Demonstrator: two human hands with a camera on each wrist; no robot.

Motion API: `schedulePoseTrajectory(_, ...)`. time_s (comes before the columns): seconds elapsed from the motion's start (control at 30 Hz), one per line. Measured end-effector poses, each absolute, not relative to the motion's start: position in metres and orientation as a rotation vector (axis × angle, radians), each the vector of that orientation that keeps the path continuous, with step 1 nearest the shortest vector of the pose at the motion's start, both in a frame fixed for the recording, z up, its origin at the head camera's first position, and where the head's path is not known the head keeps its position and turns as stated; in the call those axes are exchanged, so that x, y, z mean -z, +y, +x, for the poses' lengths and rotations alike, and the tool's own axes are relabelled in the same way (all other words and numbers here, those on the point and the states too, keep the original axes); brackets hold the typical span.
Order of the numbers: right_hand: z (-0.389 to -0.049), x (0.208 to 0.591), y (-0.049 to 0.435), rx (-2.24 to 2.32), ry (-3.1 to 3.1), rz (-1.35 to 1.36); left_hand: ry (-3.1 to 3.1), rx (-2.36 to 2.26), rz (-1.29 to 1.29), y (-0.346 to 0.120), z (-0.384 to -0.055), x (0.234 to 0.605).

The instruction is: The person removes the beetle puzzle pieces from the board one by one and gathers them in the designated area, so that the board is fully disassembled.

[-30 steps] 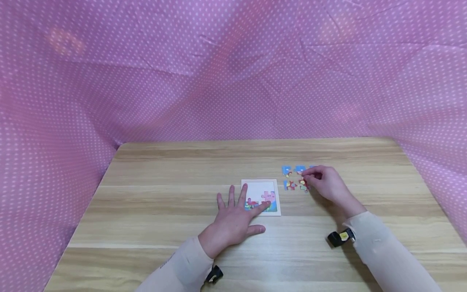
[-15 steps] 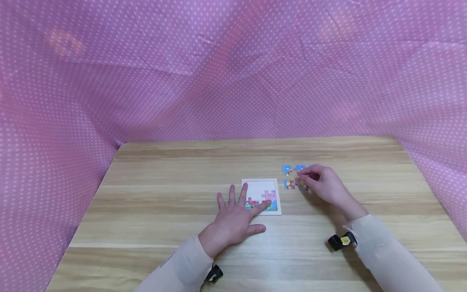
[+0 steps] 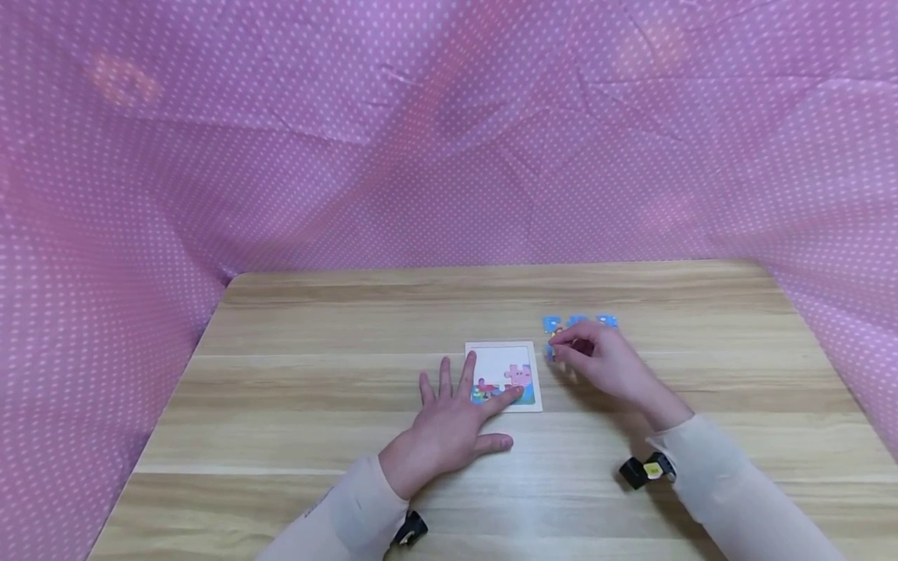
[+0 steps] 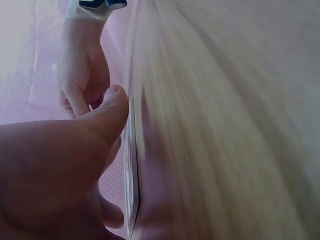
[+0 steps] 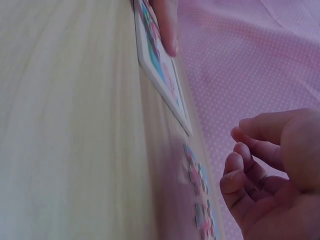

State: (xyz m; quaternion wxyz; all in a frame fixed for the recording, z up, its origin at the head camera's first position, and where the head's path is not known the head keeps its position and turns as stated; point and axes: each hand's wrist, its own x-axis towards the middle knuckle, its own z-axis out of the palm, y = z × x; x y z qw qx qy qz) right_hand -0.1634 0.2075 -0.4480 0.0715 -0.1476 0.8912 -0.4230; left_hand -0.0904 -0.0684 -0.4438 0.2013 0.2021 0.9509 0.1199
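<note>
In the head view my left hand (image 3: 449,432) rests with spread, straight fingers on a white square puzzle board (image 3: 493,358). Pink pig-face and flower pieces fill its lower part, partly under the forefinger; its upper part is bare white. To its right, my right hand (image 3: 606,362) hovers over loose jigsaw pieces (image 3: 552,322), fingers loosely bent and thumb near the forefinger. The right wrist view shows no piece between these fingertips (image 5: 241,131), and the loose pieces (image 5: 194,177) lie below on the table. The hand hides some pieces in the head view.
The wooden table (image 3: 316,327) extends on all sides of the board. Pink dotted cloth (image 3: 449,156) hangs behind it and at both sides. Each wrist wears a small black camera (image 3: 634,473) over a pale sleeve.
My right hand has shifted left across the loose pieces, uncovering the blue piece at the far right and covering the lower ones. The left hand has stayed put on the board.
</note>
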Motion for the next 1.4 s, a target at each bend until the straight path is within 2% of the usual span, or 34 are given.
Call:
schedulePoseTrajectory(0.67, -0.160, 0.456, 0.166, 1.168, 2.645, -0.559, 2.662, -0.195, 0.551, -0.064, -0.090, 0.445)
schedulePoseTrajectory(1.4, -0.161, 0.458, 0.148, 1.015, 2.697, -0.476, 2.658, -0.209, 0.546, -0.063, -0.092, 0.449)
